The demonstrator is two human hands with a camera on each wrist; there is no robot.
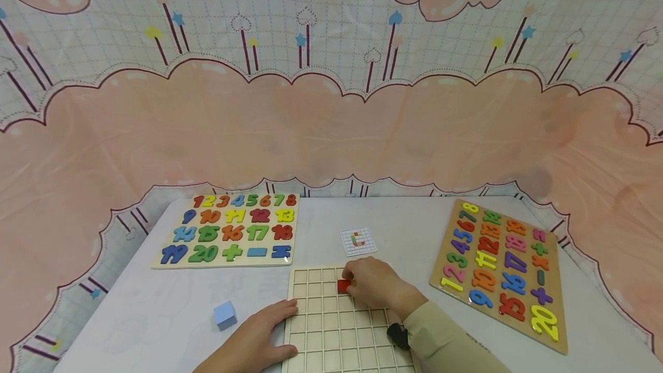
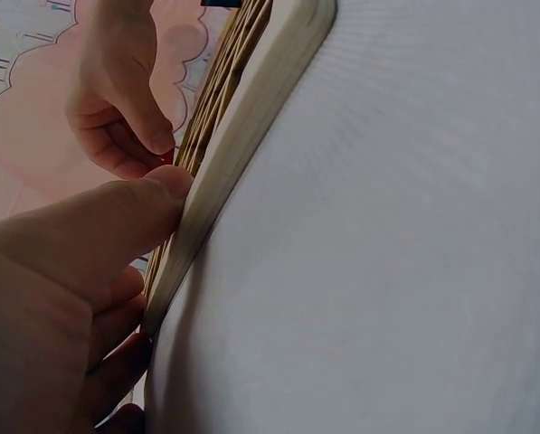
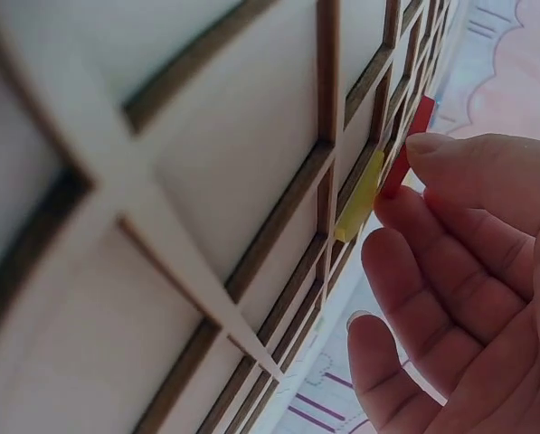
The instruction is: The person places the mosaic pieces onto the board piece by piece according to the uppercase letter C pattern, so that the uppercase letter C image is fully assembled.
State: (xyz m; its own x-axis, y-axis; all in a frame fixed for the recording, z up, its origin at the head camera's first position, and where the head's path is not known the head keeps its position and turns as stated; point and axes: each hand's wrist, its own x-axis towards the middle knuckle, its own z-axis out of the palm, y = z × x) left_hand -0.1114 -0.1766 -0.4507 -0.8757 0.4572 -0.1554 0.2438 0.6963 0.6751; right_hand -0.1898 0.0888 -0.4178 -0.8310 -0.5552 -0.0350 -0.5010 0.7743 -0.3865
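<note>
- White table (image 1: pixel 404 229) before a pink cloud-print backdrop (image 1: pixel 331 131).
- Right hand (image 1: pixel 375 284) pinches a red block (image 1: pixel 344 286) on the grid tray (image 1: pixel 336 332).
- Left hand (image 1: pixel 259 335) lies flat, fingers straight, against the tray edge.

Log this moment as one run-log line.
right hand pinches red block over grid tray | left hand rests on tray edge | blue cube apart

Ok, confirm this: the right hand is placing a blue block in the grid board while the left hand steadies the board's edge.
Not quite: the block at the right hand is red, as the head view shows. The blue cube sits apart on the table. The left hand does rest on the grid board.
</note>
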